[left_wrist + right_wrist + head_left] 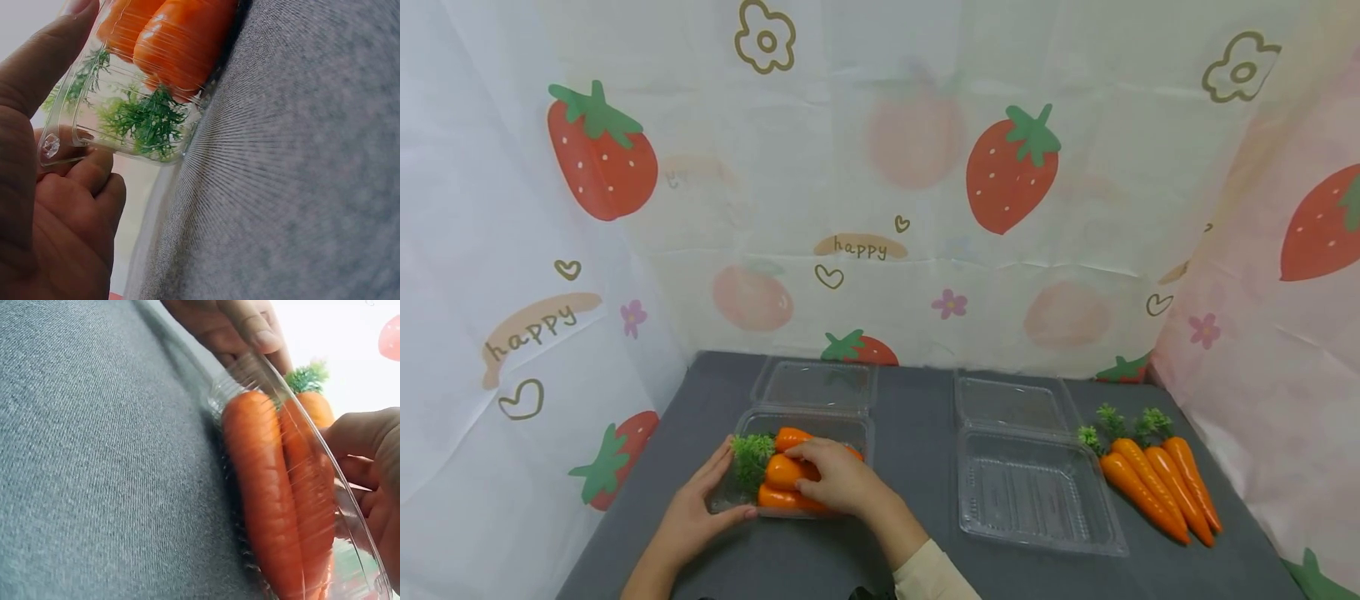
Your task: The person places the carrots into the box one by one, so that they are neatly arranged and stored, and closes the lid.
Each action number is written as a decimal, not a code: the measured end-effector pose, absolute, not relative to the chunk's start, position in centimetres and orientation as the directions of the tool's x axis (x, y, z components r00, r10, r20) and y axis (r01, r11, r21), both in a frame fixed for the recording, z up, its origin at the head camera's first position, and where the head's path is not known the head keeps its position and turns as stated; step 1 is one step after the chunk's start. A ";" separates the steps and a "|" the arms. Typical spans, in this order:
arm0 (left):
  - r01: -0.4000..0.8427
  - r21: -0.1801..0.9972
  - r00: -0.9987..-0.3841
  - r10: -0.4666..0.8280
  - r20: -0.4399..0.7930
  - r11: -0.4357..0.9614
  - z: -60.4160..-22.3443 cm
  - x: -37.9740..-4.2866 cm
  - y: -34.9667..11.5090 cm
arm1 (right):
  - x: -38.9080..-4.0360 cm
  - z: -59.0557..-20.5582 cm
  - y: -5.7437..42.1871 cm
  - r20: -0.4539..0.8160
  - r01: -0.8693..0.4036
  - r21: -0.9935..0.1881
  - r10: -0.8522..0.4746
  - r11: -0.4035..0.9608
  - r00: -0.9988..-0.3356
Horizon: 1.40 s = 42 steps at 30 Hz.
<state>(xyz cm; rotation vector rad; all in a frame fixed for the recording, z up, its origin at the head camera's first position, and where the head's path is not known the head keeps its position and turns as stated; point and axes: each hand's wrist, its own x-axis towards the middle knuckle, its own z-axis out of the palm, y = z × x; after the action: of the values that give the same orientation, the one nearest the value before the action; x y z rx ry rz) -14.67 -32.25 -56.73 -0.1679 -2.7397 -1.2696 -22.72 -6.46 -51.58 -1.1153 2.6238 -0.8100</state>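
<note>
Nearest you, your pale right sleeve (936, 575) runs up to your right hand (842, 479), whose thumb and forefinger pinch the middle carrot (784, 472) among the carrots lying side by side in the left container (842, 425). Your left hand (695, 508) has its thumb and fingers spread about that container's near left corner, thumb touching the near rim, fingers at the left end beside the green leafy tops (752, 460). To the right, well apart on the grey tabletop (917, 458), sits the right container (1030, 492), clear and open. Just beyond its right side lie four loose carrots (1157, 487), tips slanting toward you and leaves away. Farther off, the left lid (816, 385) and right lid (1015, 404) lie folded back. Behind them hangs a pale curtain (880, 108) printed with strawberries, flowers and hearts.
</note>
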 end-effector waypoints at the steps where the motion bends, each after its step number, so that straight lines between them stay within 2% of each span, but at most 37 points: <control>1: 0.151 0.754 -0.987 0.051 0.154 0.639 -56.7 -14.7 -32.2 | -22.7 -51.6 -6.4 0.048 -0.611 -0.548 -0.708 0.571 -0.704; 15: 0.177 0.789 -0.983 0.063 0.174 0.589 -56.9 -14.7 -32.1 | -22.7 -51.7 -5.2 0.078 -0.620 -0.541 -0.700 0.568 -0.709; 32: 0.208 0.808 -0.977 0.074 0.201 0.551 -57.3 -14.9 -32.4 | -22.4 -51.3 -3.7 0.215 -0.648 -0.541 -0.657 0.536 -0.723; 36: 0.248 0.839 -0.968 0.085 0.237 0.485 -57.3 -14.9 -32.5 | -22.4 -51.3 -3.5 0.242 -0.651 -0.548 -0.645 0.526 -0.725; 42: 0.340 0.864 -0.941 0.123 0.317 0.372 -57.1 -15.1 -32.8 | -22.3 -50.8 -3.2 0.244 -0.605 -0.575 -0.590 0.551 -0.770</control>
<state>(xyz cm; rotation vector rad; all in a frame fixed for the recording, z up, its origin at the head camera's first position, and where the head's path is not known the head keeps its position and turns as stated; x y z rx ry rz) -15.06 -32.82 -57.13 -0.4158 -2.4304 -1.6043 -22.26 -3.23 -50.78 -1.0730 2.7862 -1.0468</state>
